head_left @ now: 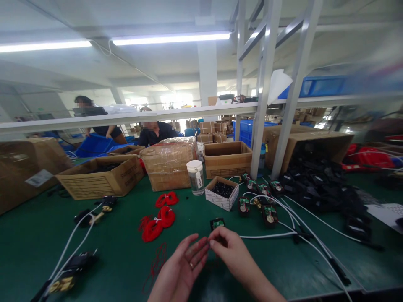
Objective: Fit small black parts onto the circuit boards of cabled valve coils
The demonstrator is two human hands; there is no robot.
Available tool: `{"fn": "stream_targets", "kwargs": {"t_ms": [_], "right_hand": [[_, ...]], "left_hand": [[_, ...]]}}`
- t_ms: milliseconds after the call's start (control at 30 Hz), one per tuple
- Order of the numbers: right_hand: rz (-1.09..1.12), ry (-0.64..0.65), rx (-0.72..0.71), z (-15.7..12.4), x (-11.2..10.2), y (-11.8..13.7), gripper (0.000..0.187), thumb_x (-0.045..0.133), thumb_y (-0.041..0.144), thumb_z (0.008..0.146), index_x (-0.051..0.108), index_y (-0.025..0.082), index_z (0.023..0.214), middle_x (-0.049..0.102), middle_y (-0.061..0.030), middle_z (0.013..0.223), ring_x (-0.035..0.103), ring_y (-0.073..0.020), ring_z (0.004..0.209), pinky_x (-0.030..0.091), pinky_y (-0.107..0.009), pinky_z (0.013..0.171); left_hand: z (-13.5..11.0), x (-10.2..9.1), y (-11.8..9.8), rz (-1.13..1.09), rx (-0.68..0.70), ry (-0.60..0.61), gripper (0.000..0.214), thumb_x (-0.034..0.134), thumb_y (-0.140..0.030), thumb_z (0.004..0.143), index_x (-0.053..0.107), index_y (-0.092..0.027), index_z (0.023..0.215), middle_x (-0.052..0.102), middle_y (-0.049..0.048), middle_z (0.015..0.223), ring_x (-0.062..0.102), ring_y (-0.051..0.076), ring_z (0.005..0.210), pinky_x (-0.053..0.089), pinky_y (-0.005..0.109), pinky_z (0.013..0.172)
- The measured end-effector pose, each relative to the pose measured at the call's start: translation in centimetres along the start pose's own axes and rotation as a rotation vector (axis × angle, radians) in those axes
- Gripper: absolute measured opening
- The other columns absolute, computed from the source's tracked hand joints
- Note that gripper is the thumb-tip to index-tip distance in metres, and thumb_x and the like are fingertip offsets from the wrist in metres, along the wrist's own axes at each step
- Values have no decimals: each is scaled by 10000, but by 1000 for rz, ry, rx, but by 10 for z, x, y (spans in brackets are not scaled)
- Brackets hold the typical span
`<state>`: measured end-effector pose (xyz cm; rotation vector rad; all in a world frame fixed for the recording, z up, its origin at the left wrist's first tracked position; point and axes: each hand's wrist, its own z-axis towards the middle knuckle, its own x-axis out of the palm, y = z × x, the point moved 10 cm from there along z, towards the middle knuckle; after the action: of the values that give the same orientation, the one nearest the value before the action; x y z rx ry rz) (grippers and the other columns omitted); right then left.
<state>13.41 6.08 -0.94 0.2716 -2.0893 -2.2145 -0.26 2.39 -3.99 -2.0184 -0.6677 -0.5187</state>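
Note:
My left hand (185,265) is turned palm up with its fingers stretched out, a ring on one of them. My right hand (233,253) pinches at the left fingertips; whatever is between its thumb and finger is too small to make out. Just beyond the right hand lies a black housing with a green circuit board (218,223), a white cable (262,236) running off to its right. Thin red wires (155,264) lie loose beside the left wrist. Farther up are tied bundles of red wire (153,230).
A small box of black parts (222,193) stands near a clear bottle (195,180). More circuit-board housings (270,216) with cables lie right, before a pile of black parts (315,184). Brass-fitted pieces (75,268) lie left. Cardboard boxes (171,163) line the back; two people work beyond.

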Motion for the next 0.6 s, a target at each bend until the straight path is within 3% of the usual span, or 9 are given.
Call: {"fn": "stream_targets", "kwargs": {"t_ms": [133,333,600], "right_hand": [[-90,19,-66,0,-3,27,100,566,227,794,653,185,822,598,11,729,554,-157,710,423,-266,670],[-157,54,-60,-1,-5,41,97,548,196,786,640,190,813,599,11,734,565,-159,706,425,-255,638],[-337,-17,-56,3,-14,28,117,542,190,800,659,191,804,628,-5,754,602,-175,742,434,-266,678]], "left_hand": [[5,1,10,-53,-58,71,402,548,-319,966,543,-88,1296,707,221,1241,728,282,1075,561,377,922],[3,17,19,-78,-137,217,500,472,-410,989,603,-4,1249,673,249,1292,693,299,1138,509,399,1019],[-3,22,7,146,-28,159,488,504,-449,972,659,-18,1139,728,257,1164,726,298,1048,547,378,916]]}}
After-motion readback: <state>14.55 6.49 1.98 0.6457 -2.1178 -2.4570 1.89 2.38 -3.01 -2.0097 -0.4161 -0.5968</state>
